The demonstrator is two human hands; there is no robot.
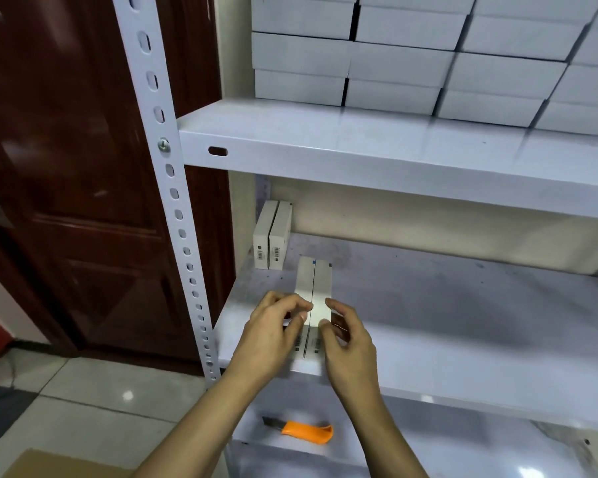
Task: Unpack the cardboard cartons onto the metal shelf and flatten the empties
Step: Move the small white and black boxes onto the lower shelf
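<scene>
A: Hands?
B: Both grasping. Left hand pinches the near end of the slim boxes from the left, and right hand curls on from the right. There are two boxes side by side, lying flat on the metal shelf, middle board, just right of the post at the front edge.
A: Other stock?
B: Standing pair is further back, also near the post. Stacked boxes sit one board up, right of the post. Orange knife lies one board down, right of the post's foot. Cardboard is on the floor left of the post. Carton or flat sheet, cannot tell.
A: Step?
B: Shelving unpacked boxes, I judge. Early: only one other pair is on that board.
A: Doing it well?
B: Squeeze the two together so the seam stays closed. Slide them back along the board toward the standing pair rather than lifting by the near end, since the far ends could splay. Square them flush on the post side with no gap, then let go.
</scene>
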